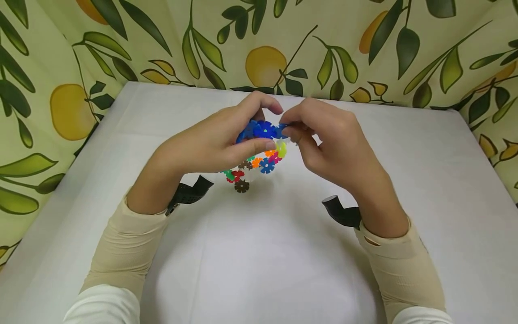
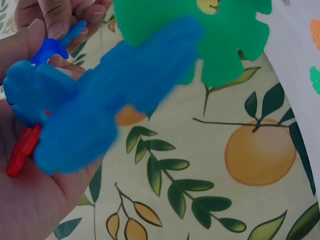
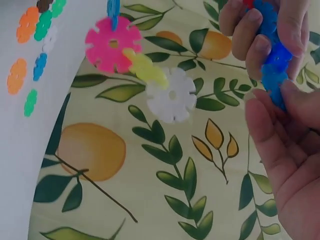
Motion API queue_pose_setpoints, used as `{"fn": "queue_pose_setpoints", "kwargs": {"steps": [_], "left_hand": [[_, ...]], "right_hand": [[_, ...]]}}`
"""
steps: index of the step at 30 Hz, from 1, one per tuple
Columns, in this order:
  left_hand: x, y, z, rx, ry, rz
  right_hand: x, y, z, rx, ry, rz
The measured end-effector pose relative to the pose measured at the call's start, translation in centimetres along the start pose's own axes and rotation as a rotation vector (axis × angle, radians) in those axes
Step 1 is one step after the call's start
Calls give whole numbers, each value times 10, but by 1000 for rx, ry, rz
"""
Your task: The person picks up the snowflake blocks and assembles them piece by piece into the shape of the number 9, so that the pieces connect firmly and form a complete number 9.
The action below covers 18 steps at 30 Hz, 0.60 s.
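My left hand (image 1: pixel 220 137) grips a chain of interlocked blue snowflake discs (image 1: pixel 265 129) above the table. At the chain's right end, my right hand (image 1: pixel 329 139) pinches a blue snowflake disc (image 3: pixel 276 95) between thumb and fingers. The left wrist view shows large blurred blue discs (image 2: pixel 120 95) close to the camera, a red disc (image 2: pixel 22 150) against the left palm, and a green disc (image 2: pixel 200 40) behind. A pink disc (image 3: pixel 113 46), a yellow disc (image 3: pixel 145 67) and a white disc (image 3: pixel 171 95) appear joined in the right wrist view; where they attach is hidden.
Below the hands, several loose-looking colored discs show, among them a brown disc (image 1: pixel 242 186) and a blue disc (image 1: pixel 267 165). They are over a white-covered table (image 1: pixel 259 252). Behind its far edge hangs a leaf-and-fruit patterned curtain (image 1: pixel 226 45).
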State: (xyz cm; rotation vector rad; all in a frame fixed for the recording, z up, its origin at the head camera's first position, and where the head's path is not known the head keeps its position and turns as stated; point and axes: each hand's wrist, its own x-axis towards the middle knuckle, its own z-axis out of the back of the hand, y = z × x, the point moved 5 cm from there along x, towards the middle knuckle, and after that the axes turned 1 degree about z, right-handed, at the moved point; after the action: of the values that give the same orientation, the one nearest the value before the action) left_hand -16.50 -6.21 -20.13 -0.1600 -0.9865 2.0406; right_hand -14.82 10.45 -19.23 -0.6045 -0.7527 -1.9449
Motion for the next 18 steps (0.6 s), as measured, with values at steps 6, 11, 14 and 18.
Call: {"fn": "queue_pose_setpoints", "kwargs": {"steps": [6, 11, 14, 18], "left_hand": [[0, -3, 0, -30, -20, -54], [-1, -2, 1, -4, -19, -58], [1, 0, 1, 0, -9, -48], [0, 3, 7, 8, -39, -35]], "right_hand": [[0, 3, -3, 88, -175, -59], [2, 4, -10, 132, -229, -99], [2, 4, -10, 136, -219, -96], [5, 1, -6, 140, -179, -85]]}}
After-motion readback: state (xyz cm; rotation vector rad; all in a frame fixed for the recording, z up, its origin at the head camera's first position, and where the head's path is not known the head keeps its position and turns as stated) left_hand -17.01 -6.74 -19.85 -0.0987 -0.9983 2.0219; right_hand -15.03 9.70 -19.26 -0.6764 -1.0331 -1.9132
